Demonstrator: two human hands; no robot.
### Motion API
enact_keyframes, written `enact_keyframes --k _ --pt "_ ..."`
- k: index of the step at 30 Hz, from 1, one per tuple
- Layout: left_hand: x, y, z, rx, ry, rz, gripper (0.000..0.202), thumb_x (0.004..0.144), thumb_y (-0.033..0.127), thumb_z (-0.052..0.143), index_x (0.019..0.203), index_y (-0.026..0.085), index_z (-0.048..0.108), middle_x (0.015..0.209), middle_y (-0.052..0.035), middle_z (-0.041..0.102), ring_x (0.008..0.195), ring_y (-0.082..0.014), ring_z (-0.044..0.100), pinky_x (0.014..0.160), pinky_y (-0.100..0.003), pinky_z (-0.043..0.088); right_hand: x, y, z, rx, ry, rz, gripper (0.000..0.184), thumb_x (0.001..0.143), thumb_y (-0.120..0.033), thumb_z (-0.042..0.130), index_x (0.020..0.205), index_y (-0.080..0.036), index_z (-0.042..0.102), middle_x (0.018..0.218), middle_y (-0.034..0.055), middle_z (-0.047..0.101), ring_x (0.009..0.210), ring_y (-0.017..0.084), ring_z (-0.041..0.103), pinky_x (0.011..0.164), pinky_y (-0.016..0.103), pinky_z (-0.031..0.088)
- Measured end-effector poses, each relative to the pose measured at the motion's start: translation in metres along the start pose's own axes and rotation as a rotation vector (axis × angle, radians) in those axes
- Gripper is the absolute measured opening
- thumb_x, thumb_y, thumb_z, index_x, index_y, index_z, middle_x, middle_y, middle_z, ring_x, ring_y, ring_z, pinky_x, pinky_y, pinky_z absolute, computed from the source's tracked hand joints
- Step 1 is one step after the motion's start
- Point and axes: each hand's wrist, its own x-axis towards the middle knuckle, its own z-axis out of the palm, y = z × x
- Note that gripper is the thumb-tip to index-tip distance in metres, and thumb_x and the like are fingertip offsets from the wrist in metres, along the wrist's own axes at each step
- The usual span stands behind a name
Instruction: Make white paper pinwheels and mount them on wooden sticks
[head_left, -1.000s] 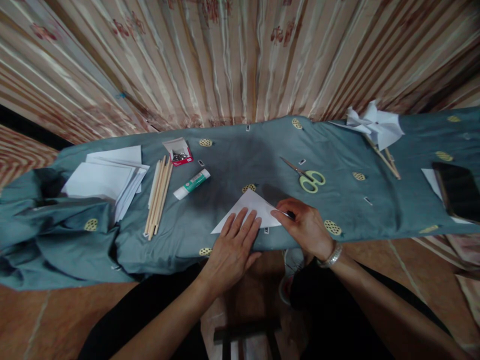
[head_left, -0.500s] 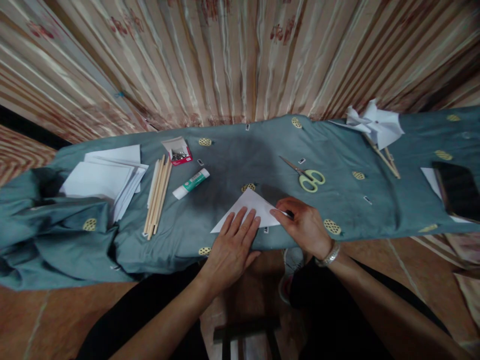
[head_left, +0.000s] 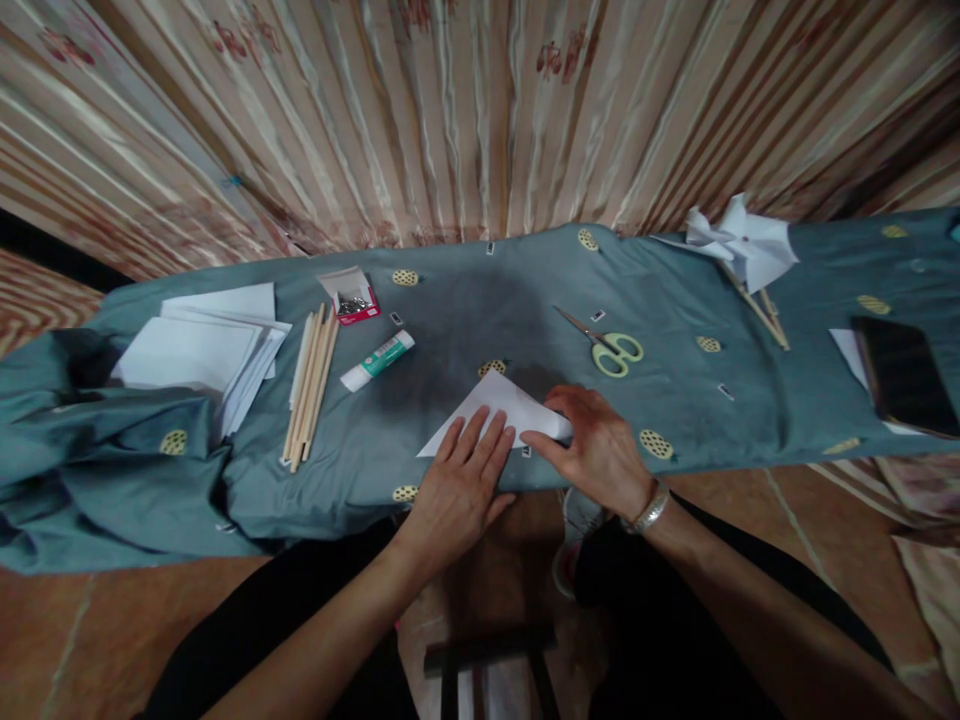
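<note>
A white paper folded into a triangle (head_left: 499, 405) lies on the teal cloth-covered table (head_left: 465, 320) near its front edge. My left hand (head_left: 465, 480) lies flat on the paper's near edge with the fingers stretched out. My right hand (head_left: 596, 445) pinches the paper's right corner between thumb and fingers. A metal bracelet sits on my right wrist.
Green-handled scissors (head_left: 611, 350) lie just beyond my right hand. To the left are a glue stick (head_left: 377, 360), a bundle of wooden sticks (head_left: 309, 385), a box of pins (head_left: 352, 297) and a stack of white paper (head_left: 202, 350). At the right are a paper pinwheel (head_left: 739, 245) and a black phone (head_left: 904, 375).
My right hand has slid left along the paper's right corner, folding it inward. My left hand stays flat on the paper. The view has shifted slightly.
</note>
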Motion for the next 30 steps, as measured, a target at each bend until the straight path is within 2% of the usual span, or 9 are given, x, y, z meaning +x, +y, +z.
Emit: enact_keyframes --k 10,20,30 --pt "-0.002 0.002 0.003 0.02 -0.002 -0.024 0.07 0.092 0.045 0.052 0.148 0.009 0.03 0.157 -0.0165 0.03 0.146 -0.0346 0.024 0.117 -0.051 0.023 -0.001 -0.006 0.007 -0.002 -0.02 0.009 0.037 0.084 -0.047 0.064 0.105 -0.018 0.058 0.111 0.0141 0.064 0.101 0.03 0.059 0.095 0.047 0.046" --pt "-0.001 0.003 -0.001 0.006 -0.011 -0.031 0.072 0.09 0.043 0.056 0.147 0.008 0.032 0.156 -0.0172 0.032 0.146 -0.0343 0.024 0.117 -0.051 0.023 0.001 -0.007 0.008 -0.023 -0.026 -0.018 0.036 0.081 -0.04 0.067 0.106 -0.017 0.057 0.109 0.0143 0.065 0.1 0.03 0.06 0.093 0.046 0.046" --pt "-0.003 0.005 -0.003 0.036 -0.008 -0.037 0.072 0.088 0.038 0.059 0.147 0.007 0.031 0.156 -0.0201 0.032 0.146 -0.033 0.025 0.116 -0.051 0.024 0.002 -0.011 0.011 -0.031 -0.021 0.007 0.036 0.079 -0.04 0.066 0.106 -0.017 0.058 0.112 0.0149 0.064 0.101 0.031 0.059 0.093 0.046 0.045"
